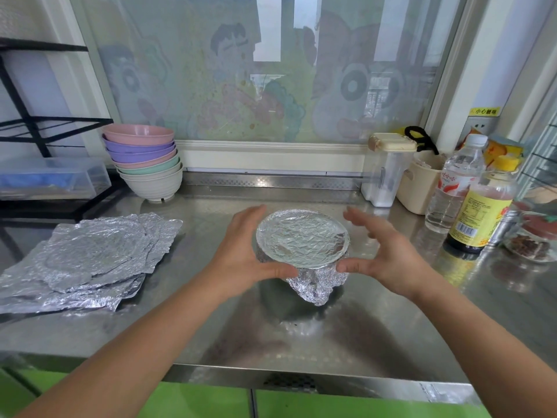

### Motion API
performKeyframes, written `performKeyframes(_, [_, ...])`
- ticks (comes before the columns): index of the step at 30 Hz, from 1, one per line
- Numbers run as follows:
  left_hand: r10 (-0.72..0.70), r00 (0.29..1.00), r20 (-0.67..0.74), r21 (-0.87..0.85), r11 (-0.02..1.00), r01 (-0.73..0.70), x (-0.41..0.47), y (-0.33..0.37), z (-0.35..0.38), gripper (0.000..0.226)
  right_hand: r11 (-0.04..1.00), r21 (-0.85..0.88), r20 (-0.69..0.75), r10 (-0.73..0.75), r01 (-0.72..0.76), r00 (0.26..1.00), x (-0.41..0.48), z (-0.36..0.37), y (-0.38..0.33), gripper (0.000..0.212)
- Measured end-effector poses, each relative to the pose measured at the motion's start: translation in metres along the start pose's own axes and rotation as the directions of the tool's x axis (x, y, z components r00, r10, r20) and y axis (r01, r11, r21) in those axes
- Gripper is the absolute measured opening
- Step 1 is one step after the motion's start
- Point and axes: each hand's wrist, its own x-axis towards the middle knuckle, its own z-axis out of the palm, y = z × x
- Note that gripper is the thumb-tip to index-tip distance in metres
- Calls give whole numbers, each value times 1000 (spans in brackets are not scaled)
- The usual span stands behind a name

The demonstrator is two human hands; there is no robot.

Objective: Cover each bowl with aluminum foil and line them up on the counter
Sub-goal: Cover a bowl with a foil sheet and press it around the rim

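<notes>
A bowl wrapped in crinkled aluminum foil (302, 239) stands in the middle of the steel counter (301, 333). A loose foil flap hangs at its near right side. My left hand (245, 251) cups the bowl's left side, thumb pressed on the near rim. My right hand (382, 251) touches the near rim with its thumb, while its fingers are spread apart, off the right side. A stack of several pastel bowls (144, 161) stands uncovered at the back left. Several wrinkled foil sheets (90, 257) lie piled on the left of the counter.
A clear plastic box (51, 179) sits on a black wire rack at far left. At the right stand a white lidded container (387, 170), a beige cup (420, 182), a water bottle (455, 188), a sauce bottle (482, 212) and a small glass dish (533, 245). A window is behind.
</notes>
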Motion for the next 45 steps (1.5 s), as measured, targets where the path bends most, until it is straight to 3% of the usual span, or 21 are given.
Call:
performKeyframes(3, [-157,977,142,-251,949,189,1,-5,12,153,971,110,182,188,-210,965,6,5,8,127])
performKeyframes(5, [-136,978,159,-351,918,185,0,-8,18,148,953,159,236,219,-260,947,10,14,11,130])
performKeyframes(6, [-111,983,143,-369,916,157,0,-9,22,132,948,172,231,224,-266,947,12,18,13,130])
performKeyframes(8, [-49,995,89,-370,926,78,0,-9,27,99,950,189,192,213,-249,958,12,21,13,123])
performKeyframes(9, [-34,997,62,-369,928,54,1,-11,29,94,951,195,170,206,-238,964,13,22,12,114])
performKeyframes(12, [-24,999,36,-400,916,36,4,-16,31,94,955,221,131,172,-198,976,12,22,16,84])
performKeyframes(15, [-100,994,40,-376,920,108,12,-23,35,105,946,263,111,168,-192,979,18,23,27,77])
performKeyframes(18, [-156,984,86,-374,910,177,32,-26,40,145,915,323,108,217,-240,970,31,21,42,109])
performKeyframes(21, [-183,977,113,-350,912,212,60,-29,49,142,892,366,130,232,-264,964,46,17,60,133])
performKeyframes(24, [-170,983,67,-259,949,181,93,-31,59,105,893,360,91,254,-269,963,68,10,76,102])
performKeyframes(26, [-156,986,50,-236,958,164,119,-33,67,97,897,364,56,248,-250,967,85,6,88,80])
performKeyframes(29, [-132,990,57,-235,962,142,161,-38,81,98,880,402,24,266,-253,964,114,0,113,64])
performKeyframes(32, [-138,988,74,-201,968,150,197,-44,96,121,878,398,-4,290,-264,957,139,-7,138,63])
performKeyframes(36, [-162,985,66,-194,966,172,230,-52,110,99,875,401,-14,302,-271,953,166,-10,166,74])
performKeyframes(41, [-200,973,112,-250,942,222,240,-54,114,152,881,373,-29,326,-292,945,176,-9,173,74])
performKeyframes(45, [-215,968,132,-288,926,245,231,-53,103,146,895,240,-18,391,-376,920,165,-19,156,74])
